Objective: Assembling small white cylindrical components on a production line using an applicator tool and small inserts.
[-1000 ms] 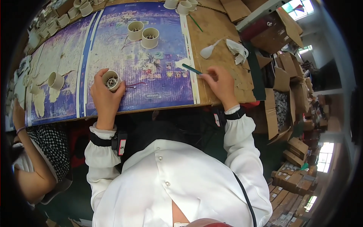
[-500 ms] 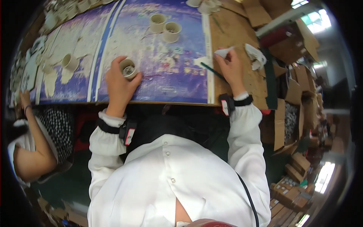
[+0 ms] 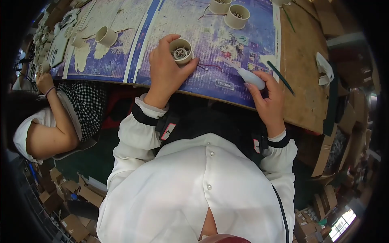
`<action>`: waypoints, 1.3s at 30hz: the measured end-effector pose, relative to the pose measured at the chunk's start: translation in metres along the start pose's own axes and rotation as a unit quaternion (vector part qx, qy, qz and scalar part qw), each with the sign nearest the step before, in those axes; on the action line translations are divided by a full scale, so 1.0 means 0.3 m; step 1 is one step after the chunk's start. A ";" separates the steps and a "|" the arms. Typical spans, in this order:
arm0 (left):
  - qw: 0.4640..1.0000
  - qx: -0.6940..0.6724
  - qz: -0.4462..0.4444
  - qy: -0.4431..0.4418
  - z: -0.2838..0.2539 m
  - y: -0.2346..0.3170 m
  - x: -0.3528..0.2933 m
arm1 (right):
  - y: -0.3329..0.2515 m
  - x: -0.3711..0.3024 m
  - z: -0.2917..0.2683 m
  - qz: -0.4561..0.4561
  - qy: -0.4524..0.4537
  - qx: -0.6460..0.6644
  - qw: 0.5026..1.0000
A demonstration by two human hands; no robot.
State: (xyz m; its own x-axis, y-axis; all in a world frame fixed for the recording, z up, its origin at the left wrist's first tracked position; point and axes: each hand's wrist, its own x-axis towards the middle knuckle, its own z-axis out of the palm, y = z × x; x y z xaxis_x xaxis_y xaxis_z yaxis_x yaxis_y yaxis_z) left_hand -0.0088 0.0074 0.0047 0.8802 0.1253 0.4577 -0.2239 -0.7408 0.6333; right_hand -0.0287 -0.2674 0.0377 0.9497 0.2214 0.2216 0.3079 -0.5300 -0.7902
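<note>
My left hand (image 3: pixel 167 69) is wrapped round a cream, cup-shaped plastic housing (image 3: pixel 183 62) on the table, its open mouth up. Inside it shows a round metal part, which may be a small motor. Thin red and dark wires (image 3: pixel 210 65) run out from the housing toward the right, ending in a small white connector. My right hand (image 3: pixel 268 95) is closed on a small whitish squeeze bottle (image 3: pixel 252 78), tilted with its narrow nozzle pointing left toward the wires. The nozzle is apart from the housing.
Two similar filled housings (image 3: pixel 237 17) stand farther back, and another housing (image 3: pixel 106 37) lies tilted at the left. A dark green stick (image 3: pixel 281 77) and a crumpled white cloth (image 3: pixel 324 69) lie at the right. A co-worker's arm (image 3: pixel 58 117) is at the far left. Cardboard boxes (image 3: pixel 324 158) stand at the right.
My right hand has brought the bottle left and nearer, from the bare wood to over the printed sheet. My left hand still holds the housing. The whole view has shifted.
</note>
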 end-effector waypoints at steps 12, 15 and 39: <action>0.999 -0.025 -0.021 -0.023 -0.013 0.010 -0.001 | 0.014 -0.003 0.011 -0.101 0.014 -0.071 0.992; 0.999 -0.025 -0.022 -0.025 -0.016 0.014 0.000 | 0.012 0.006 0.020 -0.108 0.006 -0.072 0.991; 0.998 0.019 0.048 0.025 -0.010 0.020 -0.014 | -0.012 0.031 0.058 -0.197 0.019 -0.139 0.970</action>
State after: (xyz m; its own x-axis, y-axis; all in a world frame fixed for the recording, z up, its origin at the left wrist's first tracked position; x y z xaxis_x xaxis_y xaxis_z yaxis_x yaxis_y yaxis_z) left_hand -0.0152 0.0045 0.0084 0.8336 0.0843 0.5459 -0.2888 -0.7759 0.5608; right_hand -0.0221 -0.2492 0.0327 0.7549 0.4235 0.5008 0.6461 -0.6113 -0.4570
